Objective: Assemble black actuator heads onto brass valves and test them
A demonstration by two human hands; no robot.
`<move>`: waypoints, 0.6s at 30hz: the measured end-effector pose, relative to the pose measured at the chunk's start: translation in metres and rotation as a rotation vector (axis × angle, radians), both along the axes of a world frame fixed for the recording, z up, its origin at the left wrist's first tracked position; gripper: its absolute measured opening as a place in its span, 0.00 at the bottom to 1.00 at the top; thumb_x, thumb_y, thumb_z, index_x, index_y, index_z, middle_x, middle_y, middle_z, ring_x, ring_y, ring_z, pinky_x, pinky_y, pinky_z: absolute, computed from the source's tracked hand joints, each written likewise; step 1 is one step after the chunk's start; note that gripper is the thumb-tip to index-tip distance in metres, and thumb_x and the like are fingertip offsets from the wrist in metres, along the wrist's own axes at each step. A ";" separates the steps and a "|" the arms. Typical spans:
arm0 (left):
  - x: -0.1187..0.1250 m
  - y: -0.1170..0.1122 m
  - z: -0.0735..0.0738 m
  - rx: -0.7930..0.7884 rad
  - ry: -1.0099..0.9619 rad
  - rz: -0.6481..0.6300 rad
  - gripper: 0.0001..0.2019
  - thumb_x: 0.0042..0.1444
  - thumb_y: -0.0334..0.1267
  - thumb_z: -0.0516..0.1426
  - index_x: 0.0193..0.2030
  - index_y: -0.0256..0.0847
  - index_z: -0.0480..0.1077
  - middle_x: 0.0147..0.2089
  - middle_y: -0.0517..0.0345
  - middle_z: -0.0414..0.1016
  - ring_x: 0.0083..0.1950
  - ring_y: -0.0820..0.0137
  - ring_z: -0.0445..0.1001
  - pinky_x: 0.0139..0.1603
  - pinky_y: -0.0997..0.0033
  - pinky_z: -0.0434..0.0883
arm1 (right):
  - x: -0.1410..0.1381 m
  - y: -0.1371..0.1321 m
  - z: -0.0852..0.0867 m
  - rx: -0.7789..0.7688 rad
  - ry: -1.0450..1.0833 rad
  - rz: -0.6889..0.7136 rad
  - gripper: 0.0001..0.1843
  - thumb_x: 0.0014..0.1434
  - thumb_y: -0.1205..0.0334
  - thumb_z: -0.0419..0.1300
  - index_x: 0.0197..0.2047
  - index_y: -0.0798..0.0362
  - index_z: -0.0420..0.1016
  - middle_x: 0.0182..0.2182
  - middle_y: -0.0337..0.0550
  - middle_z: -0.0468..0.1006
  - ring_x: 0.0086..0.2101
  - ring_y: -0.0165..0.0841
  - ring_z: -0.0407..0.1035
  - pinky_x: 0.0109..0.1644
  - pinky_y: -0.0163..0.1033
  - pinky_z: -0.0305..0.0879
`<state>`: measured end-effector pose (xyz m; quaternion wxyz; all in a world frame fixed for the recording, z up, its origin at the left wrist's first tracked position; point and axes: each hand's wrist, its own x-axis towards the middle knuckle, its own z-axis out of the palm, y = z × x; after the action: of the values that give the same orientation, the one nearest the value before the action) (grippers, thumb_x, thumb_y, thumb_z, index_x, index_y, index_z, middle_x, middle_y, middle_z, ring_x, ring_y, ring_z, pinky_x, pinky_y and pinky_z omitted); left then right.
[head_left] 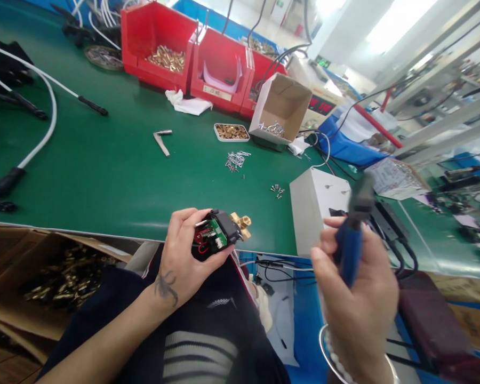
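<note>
My left hand (188, 250) is closed around a black plastic housing (225, 224) at the table's near edge. Its open side shows a green circuit board (217, 234) and red wires, and a brass fitting (242, 223) sticks out on the right. Raised at the right, my right hand (356, 282) grips blue-handled pliers (350, 245), their dark head blurred by motion. The pliers are well apart from the housing. Beyond the hands lie a small pile of silvery pins (236, 160) and several small screws (278, 190) on the green table (124, 176).
Red bins (220, 74) line the back, one with brass parts. Before them are a tray of brass pieces (232, 132), a cardboard box (282, 106) and an L-shaped metal tool (162, 142). A white box (308, 213) stands near my right hand. Cables (52, 106) lie at left.
</note>
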<state>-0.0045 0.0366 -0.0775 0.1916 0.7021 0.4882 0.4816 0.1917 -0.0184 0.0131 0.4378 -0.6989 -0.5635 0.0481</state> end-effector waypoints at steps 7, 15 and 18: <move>0.002 -0.004 -0.014 -0.319 -0.240 -0.061 0.32 0.54 0.46 0.67 0.61 0.45 0.60 0.59 0.47 0.74 0.57 0.57 0.78 0.58 0.51 0.76 | 0.000 0.000 -0.010 -0.261 -0.288 0.321 0.17 0.57 0.67 0.59 0.50 0.50 0.71 0.29 0.37 0.71 0.27 0.31 0.68 0.30 0.37 0.67; -0.006 -0.003 -0.011 -0.427 -0.270 -0.073 0.36 0.48 0.49 0.70 0.58 0.45 0.58 0.57 0.45 0.76 0.53 0.54 0.81 0.55 0.47 0.78 | -0.004 -0.014 -0.012 0.049 -0.159 0.022 0.17 0.62 0.65 0.60 0.53 0.48 0.65 0.34 0.38 0.67 0.29 0.30 0.66 0.34 0.36 0.68; -0.008 -0.001 -0.009 -0.440 -0.268 -0.078 0.36 0.45 0.50 0.71 0.57 0.46 0.59 0.56 0.47 0.77 0.52 0.54 0.82 0.54 0.48 0.79 | -0.005 -0.014 -0.025 -0.082 -0.239 0.199 0.16 0.60 0.69 0.57 0.51 0.49 0.65 0.32 0.37 0.68 0.27 0.30 0.66 0.30 0.36 0.67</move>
<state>-0.0127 0.0358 -0.0862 0.4209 0.5920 0.5240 0.4448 0.1867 -0.0322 -0.0122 0.3317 -0.6578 -0.6755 0.0308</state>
